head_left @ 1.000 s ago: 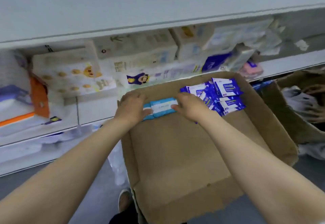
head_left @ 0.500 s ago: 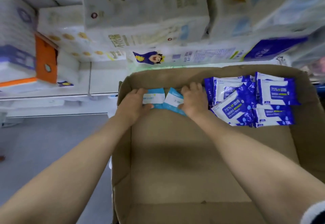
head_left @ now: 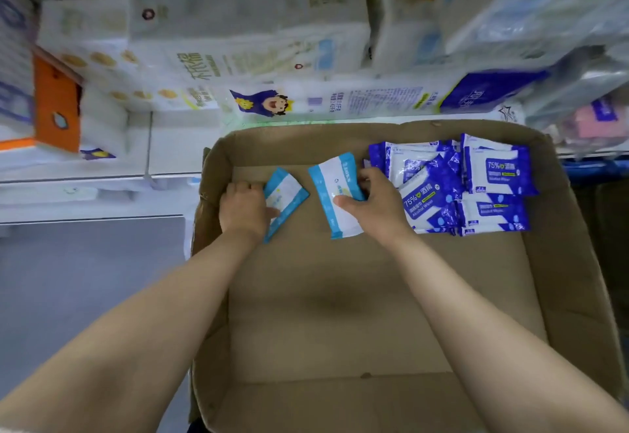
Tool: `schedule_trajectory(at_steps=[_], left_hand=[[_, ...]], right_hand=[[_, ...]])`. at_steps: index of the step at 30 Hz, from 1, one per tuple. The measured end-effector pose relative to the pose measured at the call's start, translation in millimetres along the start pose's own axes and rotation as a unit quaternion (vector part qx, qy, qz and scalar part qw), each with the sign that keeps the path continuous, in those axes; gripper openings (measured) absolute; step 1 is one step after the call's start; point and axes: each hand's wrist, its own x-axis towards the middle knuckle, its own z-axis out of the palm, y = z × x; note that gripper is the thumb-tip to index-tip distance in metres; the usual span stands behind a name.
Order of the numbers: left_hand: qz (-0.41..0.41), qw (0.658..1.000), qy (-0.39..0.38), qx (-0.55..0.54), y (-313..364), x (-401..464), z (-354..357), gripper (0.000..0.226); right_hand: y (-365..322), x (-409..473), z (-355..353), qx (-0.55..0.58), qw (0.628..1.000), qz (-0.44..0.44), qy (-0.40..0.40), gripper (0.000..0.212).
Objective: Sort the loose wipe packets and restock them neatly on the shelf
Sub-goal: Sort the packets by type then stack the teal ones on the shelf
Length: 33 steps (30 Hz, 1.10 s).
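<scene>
Cardboard box (head_left: 374, 296): open, shallow, set before the shelf (head_left: 102, 177). Light-blue wipe packets, two, lying apart at the far wall: left packet (head_left: 284, 199) is pinched at its edge by the left hand (head_left: 243, 209); right packet (head_left: 335, 194) is gripped between thumb and curled fingers of the right hand (head_left: 372, 203). Dark-blue alcohol wipe packets (head_left: 456, 184) are heaped in the far right corner. Kinds are apparently kept separate for sorting; none of these is yet shelved.

The light is bright, soft and even. A dim shadow lies in the middle of the cardboard box (head_left: 340, 303). Packs on the shelf (head_left: 102, 177) behind the box look blurry. Edges bend like a fishbowl.
</scene>
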Motion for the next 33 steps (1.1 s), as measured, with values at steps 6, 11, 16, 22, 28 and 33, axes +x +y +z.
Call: schedule_trajectory(at_steps=[6, 11, 16, 22, 28, 33], left_hand=[[0.037, 0.985, 0.016, -0.171, -17, -28, -21, 0.041], [0.059, 0.949, 0.078, -0.299, -60, -70, -66, 0.033], [0.071, 0.931, 0.151, -0.325, -157, -121, -112, 0.026], [0.066, 0.902, 0.228, -0.36, -308, -183, -167, 0.03], [0.035, 0.89, 0.308, -0.335, -441, -230, -220, 0.023], [-0.002, 0.875, 0.368, -0.314, -524, -242, -256, 0.028]], right_hand=[[-26, -28, 9, 0.03, 0.999, -0.011, 0.029, 0.023], [-76, -70, 33, 0.06, 0.992, -0.082, 0.08, 0.022], [-155, -124, 99, 0.055, 0.982, -0.161, 0.088, 0.029], [-261, -188, 222, 0.042, 0.965, -0.253, 0.055, 0.032], [-358, -233, 322, 0.054, 0.946, -0.319, 0.031, 0.033], [-431, -244, 386, 0.03, 0.927, -0.374, 0.007, 0.032]])
